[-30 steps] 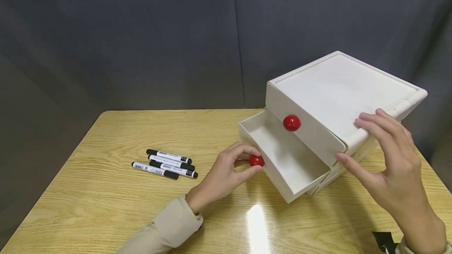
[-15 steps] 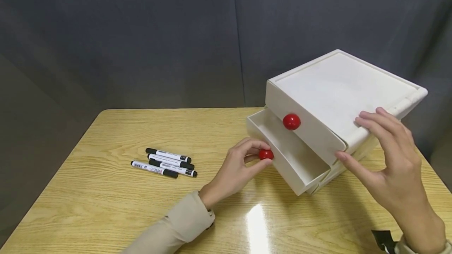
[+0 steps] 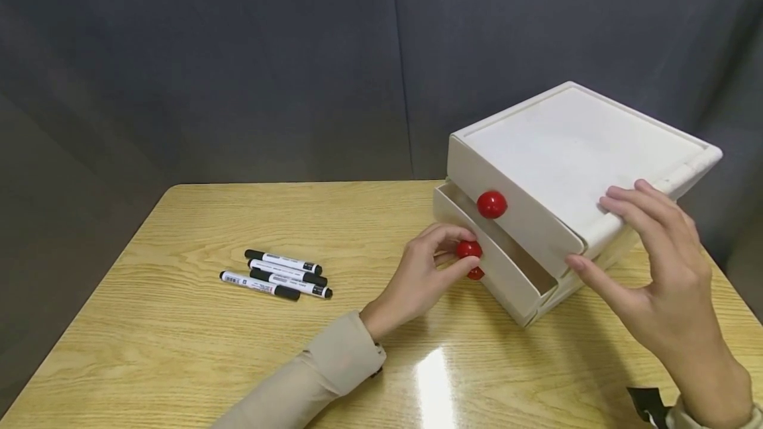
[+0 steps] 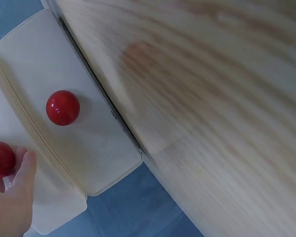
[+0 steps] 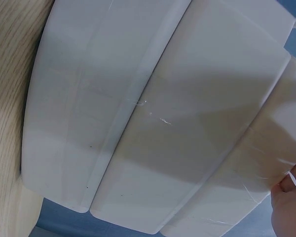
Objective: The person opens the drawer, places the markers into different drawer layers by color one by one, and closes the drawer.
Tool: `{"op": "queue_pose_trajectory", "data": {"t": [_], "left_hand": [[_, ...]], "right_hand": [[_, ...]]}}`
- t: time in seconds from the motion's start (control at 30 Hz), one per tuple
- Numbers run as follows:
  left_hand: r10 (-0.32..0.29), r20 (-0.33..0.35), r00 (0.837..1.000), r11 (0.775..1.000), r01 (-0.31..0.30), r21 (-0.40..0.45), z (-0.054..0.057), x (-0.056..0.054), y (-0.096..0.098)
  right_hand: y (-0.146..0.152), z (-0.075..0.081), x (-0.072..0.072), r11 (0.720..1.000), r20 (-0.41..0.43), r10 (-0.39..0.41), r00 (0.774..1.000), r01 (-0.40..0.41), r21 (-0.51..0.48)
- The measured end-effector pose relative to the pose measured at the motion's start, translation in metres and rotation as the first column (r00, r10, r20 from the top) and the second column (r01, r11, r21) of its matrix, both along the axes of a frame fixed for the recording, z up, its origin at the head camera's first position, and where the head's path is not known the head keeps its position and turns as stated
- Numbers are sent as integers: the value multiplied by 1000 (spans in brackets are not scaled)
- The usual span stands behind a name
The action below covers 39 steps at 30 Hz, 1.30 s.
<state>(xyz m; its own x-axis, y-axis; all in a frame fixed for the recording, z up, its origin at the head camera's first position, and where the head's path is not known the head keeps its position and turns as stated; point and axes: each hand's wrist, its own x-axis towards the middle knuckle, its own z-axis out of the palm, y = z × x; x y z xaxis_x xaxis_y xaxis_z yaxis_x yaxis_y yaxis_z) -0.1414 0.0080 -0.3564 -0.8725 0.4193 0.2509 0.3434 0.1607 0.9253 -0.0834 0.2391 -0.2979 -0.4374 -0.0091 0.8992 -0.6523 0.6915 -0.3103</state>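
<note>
A white drawer unit (image 3: pixel 584 157) stands at the right of the table, its top drawer shut with a red knob (image 3: pixel 491 204) on the front. Below it, the middle drawer (image 3: pixel 507 272) is pulled out a little way. My left hand (image 3: pixel 417 277) pinches this drawer's round red knob (image 3: pixel 468 249) between thumb and fingers. Partly hidden behind the thumb is a lower red knob (image 3: pixel 475 274); the left wrist view shows the bottom drawer's knob (image 4: pixel 62 107) whole. My right hand (image 3: pixel 670 277) rests on the unit's right top edge, fingers on top and thumb near the front corner.
Several black-capped white markers (image 3: pixel 280 275) lie in a loose group on the wooden table (image 3: pixel 179 349), left of my left hand. A dark curtain (image 3: pixel 268 71) hangs behind the table. A small black piece (image 3: pixel 648 407) shows by the right cuff.
The middle drawer has slid inward, to the right, with my left hand staying on its knob. The bottom drawer's knob has come into view. My right hand keeps its place.
</note>
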Motion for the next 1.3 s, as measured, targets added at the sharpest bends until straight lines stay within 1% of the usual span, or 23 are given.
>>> {"op": "queue_pose_trajectory", "data": {"t": [0.2,0.5,0.73,0.97,1.07,1.3], "left_hand": [[-12,-12,1000,1000,12,8,0,-5,10],[-4,-29,1000,1000,4,6,-1,-10,18],[-4,-26,1000,1000,4,-4,-1,-12,20],[-10,-67,998,999,8,-41,-1,-13,18],[-16,-66,998,999,13,-50,-1,-12,17],[-39,-51,998,998,36,-48,-4,-14,16]], "right_hand": [[0,0,0,1000,-4,1,1000,-1,-1],[1,0,0,1000,10,-9,1000,8,19],[1,0,0,1000,7,-6,1000,5,14],[6,-6,-4,1000,-15,1,1000,-1,19],[9,-8,-4,1000,-8,3,1000,-3,27],[2,-2,1,1000,13,-3,1000,2,24]]}}
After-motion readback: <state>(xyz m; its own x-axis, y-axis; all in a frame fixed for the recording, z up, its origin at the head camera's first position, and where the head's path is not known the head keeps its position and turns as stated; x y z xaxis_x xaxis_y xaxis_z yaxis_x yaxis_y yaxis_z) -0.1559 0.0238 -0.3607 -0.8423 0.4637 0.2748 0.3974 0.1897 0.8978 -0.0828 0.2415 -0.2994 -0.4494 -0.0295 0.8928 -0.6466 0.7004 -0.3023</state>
